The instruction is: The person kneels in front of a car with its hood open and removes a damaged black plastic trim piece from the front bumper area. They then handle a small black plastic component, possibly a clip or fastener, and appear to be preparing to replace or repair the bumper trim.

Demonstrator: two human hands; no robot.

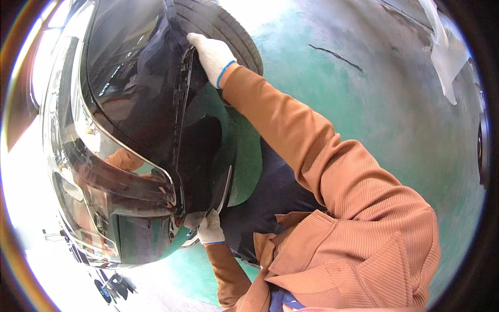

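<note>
I lean over the front corner of a black car, with its headlight [125, 166] and dark fender [130, 67] facing me. A black bumper [208, 140] curves around the corner. Between it and the fender runs a gap with a clip strip [182, 96]. My right hand [212, 56], in a white knit glove with a blue cuff, closes over the bumper's upper end by the tire [228, 26]. Below the headlight my left hand [210, 229], also gloved, grips the bumper's edge beside a silvery trim piece [226, 190]; its fingertips are partly hidden.
Green floor [332, 104] spreads to the right, with a thin dark strip [335, 56] lying on it. White plastic sheeting [444, 57] hangs at the upper right. Part of a dark wheel shape [483, 140] shows at the right rim. Small dark items [114, 287] stand at lower left.
</note>
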